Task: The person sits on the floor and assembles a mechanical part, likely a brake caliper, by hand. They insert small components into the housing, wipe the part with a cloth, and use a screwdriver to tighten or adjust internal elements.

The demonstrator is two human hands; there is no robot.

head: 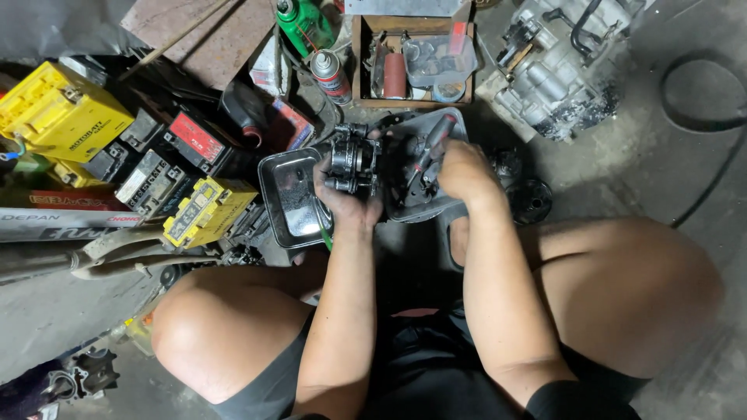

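I squat on a concrete floor. My left hand (348, 194) grips a dark, greasy metal brake caliper (354, 159) and holds it up over two metal trays. My right hand (461, 173) holds a tool with a red and black handle (433, 144), its tip set against the caliper's right side. Under the caliper lie a small dark steel tray (286, 204) on the left and a larger grey tray (459, 124) on the right. My knees frame both forearms.
Several yellow and black batteries (62, 113) are stacked at left. A wooden box (359, 62) of small parts, a spray can (331, 76) and a green bottle (303, 23) stand behind. An engine block (556, 66) sits at top right, a black cable (704, 124) beyond.
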